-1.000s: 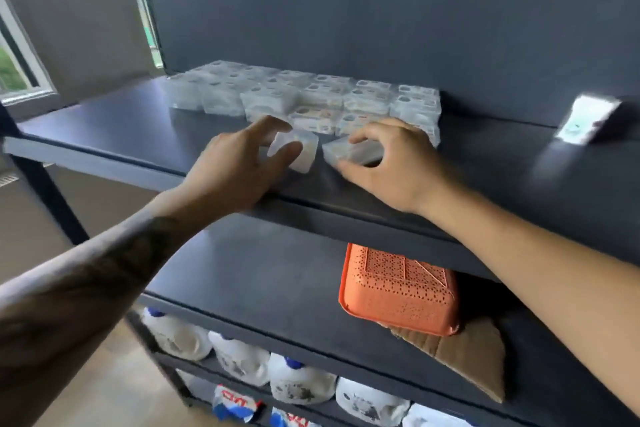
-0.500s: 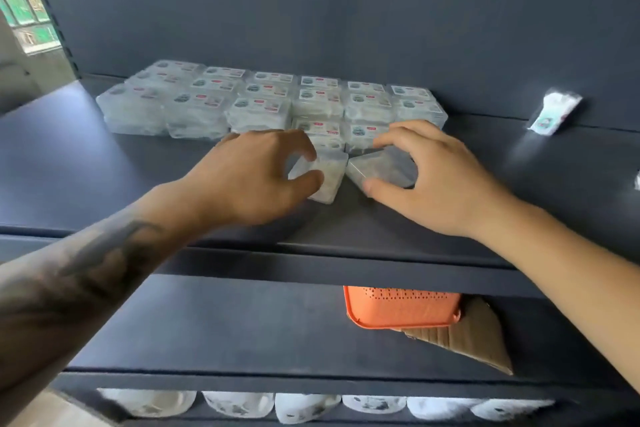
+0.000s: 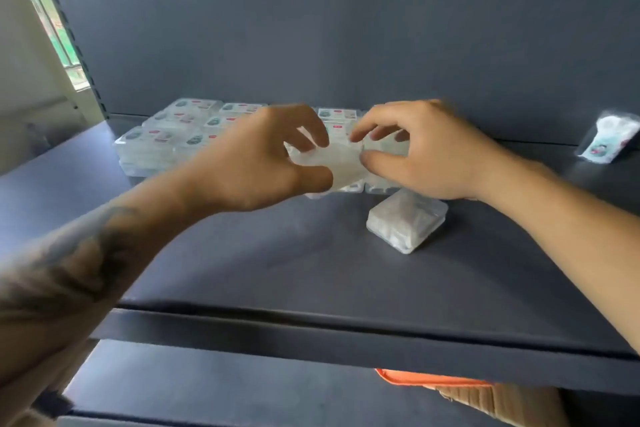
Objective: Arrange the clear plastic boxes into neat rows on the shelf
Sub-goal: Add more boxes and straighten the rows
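Observation:
Rows of clear plastic boxes (image 3: 173,139) with small labels sit at the back of the dark shelf (image 3: 311,270). Both hands hold one clear box (image 3: 332,163) lifted in front of those rows. My left hand (image 3: 263,163) pinches its left side between thumb and fingers. My right hand (image 3: 422,156) pinches its right side, thumb at the front, fingers on top. A second clear box (image 3: 407,222) lies alone and skewed on the shelf, just below my right hand. The rows' right end is hidden behind my hands.
A small plastic packet (image 3: 609,139) leans against the back wall at the far right. An orange basket (image 3: 429,378) and cardboard (image 3: 498,402) show on the lower shelf. A window (image 3: 52,28) is at the left.
The left box has been lifted off the shelf toward the rows, and now both hands hold it. My right hand let go of the other box, which stays skewed on the shelf.

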Available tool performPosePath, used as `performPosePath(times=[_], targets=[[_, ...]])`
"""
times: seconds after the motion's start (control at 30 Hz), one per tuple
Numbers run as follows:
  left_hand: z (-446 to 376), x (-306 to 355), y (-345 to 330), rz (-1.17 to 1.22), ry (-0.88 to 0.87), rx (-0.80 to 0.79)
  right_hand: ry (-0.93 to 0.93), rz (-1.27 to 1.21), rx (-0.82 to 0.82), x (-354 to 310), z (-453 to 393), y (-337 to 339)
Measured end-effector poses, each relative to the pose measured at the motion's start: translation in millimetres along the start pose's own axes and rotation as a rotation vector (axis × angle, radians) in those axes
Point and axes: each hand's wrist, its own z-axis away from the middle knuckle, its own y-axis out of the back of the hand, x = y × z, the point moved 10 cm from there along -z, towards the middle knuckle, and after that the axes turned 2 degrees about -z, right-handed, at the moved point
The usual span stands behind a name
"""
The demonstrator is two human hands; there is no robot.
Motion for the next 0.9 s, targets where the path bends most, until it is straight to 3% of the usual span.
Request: performPosePath(times=[0.1,0.4,0.6,0.83,0.9], targets=[[-24.3,-1.0,9.0,0.208,-0.03,0.007,0.033,-0.102,-0.009,3.2,-16.0,9.6],[-60.7,-24.8,-9.2,0.641,-0.052,0.031,0.036,-0.312,0.195,39.1,-7.6,3.7],[-50.0,-17.4,1.3,0.72,-0.237,0.126,0.04,-0.382,0.24,33.4,4.7,12.2],[-36.4,-12.1,-9.6,0.756,-0.218,0.117,0.0,-0.546,0.256,35.3,7.4,11.3],[-32.9,-10.0,-7.4,0.66,-0.245,0.125,-0.014,-0.581,0.265,35.1,7.5,11.0]])
